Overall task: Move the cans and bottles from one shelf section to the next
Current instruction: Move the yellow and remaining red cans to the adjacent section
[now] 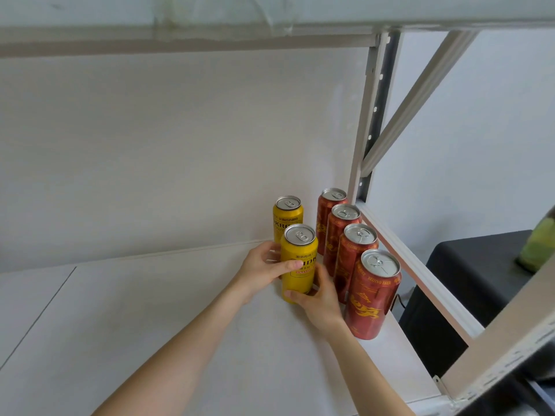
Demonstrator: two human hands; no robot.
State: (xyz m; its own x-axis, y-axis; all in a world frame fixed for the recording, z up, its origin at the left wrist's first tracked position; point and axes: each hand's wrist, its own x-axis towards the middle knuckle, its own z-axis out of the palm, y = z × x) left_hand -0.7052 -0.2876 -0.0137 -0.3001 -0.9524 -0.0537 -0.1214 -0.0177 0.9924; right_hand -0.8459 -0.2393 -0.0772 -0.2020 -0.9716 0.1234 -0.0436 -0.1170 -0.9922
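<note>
A yellow can stands upright on the white shelf board, and both hands hold it. My left hand wraps its left side, thumb across the label. My right hand cups its lower right side. A second yellow can stands just behind it, near the back wall. To the right, several red cans stand in a row along the shelf's right edge, from front to back.
A white upright post and a diagonal brace bound the shelf section on the right. The upper shelf hangs overhead. A black surface with a green object lies beyond the frame. A seam splits the board at left.
</note>
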